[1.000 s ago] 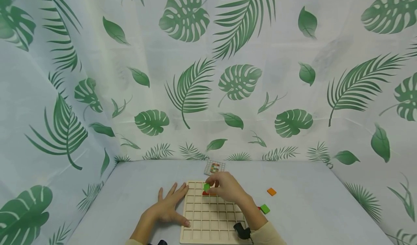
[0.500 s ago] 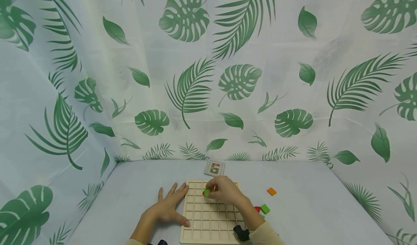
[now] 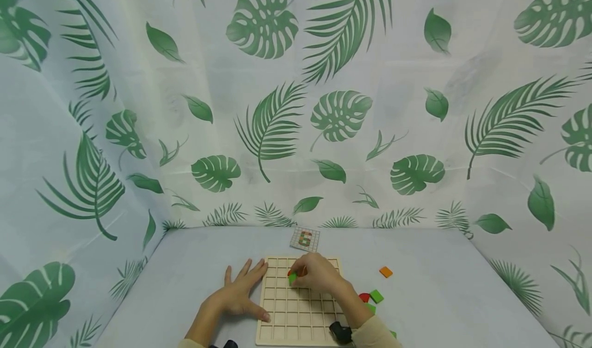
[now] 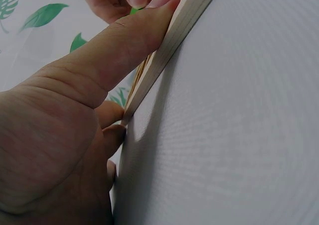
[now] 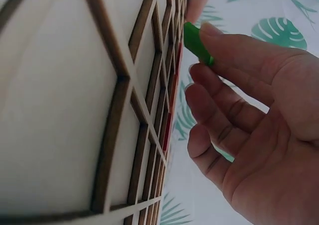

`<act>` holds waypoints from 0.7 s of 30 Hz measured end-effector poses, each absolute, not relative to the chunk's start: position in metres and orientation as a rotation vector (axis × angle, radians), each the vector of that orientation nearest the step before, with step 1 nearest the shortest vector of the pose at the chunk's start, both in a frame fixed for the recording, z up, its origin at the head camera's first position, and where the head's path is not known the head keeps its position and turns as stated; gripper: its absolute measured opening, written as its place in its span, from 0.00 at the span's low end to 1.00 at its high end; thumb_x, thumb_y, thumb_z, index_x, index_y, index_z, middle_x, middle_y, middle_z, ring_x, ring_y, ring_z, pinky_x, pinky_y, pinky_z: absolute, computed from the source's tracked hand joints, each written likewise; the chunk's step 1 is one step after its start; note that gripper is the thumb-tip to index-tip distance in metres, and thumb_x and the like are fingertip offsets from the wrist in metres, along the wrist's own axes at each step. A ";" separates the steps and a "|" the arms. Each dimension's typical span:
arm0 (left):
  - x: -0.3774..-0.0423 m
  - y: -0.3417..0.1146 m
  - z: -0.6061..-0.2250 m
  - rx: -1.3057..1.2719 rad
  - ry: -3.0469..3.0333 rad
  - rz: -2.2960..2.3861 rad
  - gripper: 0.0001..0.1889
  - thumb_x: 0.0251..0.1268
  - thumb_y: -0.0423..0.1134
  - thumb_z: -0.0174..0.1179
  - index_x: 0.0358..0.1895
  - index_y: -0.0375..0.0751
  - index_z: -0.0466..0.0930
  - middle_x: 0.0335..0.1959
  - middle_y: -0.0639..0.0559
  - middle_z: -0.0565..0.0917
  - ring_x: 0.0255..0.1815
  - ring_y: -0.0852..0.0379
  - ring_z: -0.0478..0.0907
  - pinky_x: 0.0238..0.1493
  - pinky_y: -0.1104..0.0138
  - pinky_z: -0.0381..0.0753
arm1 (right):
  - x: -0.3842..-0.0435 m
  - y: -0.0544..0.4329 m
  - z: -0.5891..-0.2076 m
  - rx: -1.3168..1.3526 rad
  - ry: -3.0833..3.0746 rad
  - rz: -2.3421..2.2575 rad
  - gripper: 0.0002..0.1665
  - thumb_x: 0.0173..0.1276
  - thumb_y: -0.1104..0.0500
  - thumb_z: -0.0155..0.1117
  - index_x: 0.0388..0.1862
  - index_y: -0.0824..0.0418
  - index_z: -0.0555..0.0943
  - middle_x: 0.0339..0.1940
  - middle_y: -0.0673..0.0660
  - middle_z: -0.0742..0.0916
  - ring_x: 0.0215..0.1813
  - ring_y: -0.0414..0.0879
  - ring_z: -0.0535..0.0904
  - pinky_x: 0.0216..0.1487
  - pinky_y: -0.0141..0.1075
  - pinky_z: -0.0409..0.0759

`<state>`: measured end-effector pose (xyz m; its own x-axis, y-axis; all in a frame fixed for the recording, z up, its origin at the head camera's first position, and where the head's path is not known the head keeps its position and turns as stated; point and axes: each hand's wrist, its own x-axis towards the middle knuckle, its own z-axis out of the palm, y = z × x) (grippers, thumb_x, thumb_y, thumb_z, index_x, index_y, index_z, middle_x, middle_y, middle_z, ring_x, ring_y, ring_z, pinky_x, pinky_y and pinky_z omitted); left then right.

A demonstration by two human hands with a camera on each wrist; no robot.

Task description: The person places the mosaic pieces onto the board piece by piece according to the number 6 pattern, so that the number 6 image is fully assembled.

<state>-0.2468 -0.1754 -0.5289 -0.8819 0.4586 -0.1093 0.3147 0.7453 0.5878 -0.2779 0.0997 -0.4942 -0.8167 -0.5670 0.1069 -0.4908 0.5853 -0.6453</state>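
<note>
My right hand [image 3: 319, 275] pinches a green square tile [image 5: 195, 42] between thumb and index finger, over the upper left part of a wooden grid board [image 3: 279, 332]. In the right wrist view the tile is tilted, close to the grid, and the other fingers are loosely bent. Red tiles [image 5: 167, 135] and an orange tile [image 5: 173, 93] sit in a row of cells there; my right hand partly hides them in the head view. With fingers spread, my left hand [image 3: 238, 292] rests at the board's left side, its thumb [image 4: 124, 41] lying over the wooden edge.
Beyond the board lies a small pattern card [image 3: 305, 239] with a coloured figure on a grid. To the right are an orange tile [image 3: 386, 272], a green tile [image 3: 376, 296] and a rounded red tile [image 3: 364, 297]. More green pieces [image 3: 371, 308] are partly behind the right forearm.
My right hand has brought the green tile a little nearer, from over the red and orange row to just below it. The left hand has stayed in place.
</note>
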 end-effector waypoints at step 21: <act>-0.248 -0.176 -0.530 0.624 2.698 0.862 0.71 0.38 0.70 0.79 0.85 0.47 0.50 0.88 0.46 0.48 0.87 0.33 0.33 0.69 0.24 0.13 | -0.278 0.096 -0.500 -0.867 2.745 -0.962 0.12 0.58 0.58 0.82 0.40 0.56 0.91 0.31 0.45 0.88 0.31 0.32 0.76 0.34 0.29 0.77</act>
